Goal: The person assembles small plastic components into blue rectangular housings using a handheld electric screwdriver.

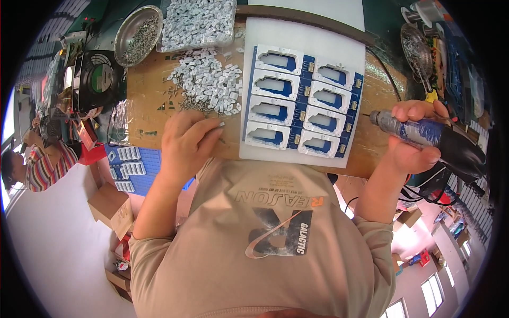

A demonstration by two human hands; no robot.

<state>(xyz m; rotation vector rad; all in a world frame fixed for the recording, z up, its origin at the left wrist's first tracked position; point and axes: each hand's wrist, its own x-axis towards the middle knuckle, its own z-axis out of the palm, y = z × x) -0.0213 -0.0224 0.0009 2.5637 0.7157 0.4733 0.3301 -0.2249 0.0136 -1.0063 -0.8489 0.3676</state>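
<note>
My right hand (pixel 408 151) is wrapped round a powered screwdriver (pixel 421 132) with a taped grey-and-blue body; its bit points left toward the boards. At the near edge of the workbench, my left hand (pixel 186 140) has its fingers bent and pinched together. A tiny pale spot shows at the fingertips, but what they hold is too small to name. Just beyond that hand lie small screws (pixel 192 103) and a heap of small white plastic pieces (pixel 209 79). White plastic frames (pixel 271 109) sit in two columns on a blue circuit board panel (pixel 306 91), between my hands.
White foam sheet (pixel 297 157) lies under the panel. Behind the heap stand a clear tub of white pieces (pixel 199 24) and a metal bowl of screws (pixel 139 40). A dark bar (pixel 302 17) crosses the back. At far left is another person (pixel 45 164).
</note>
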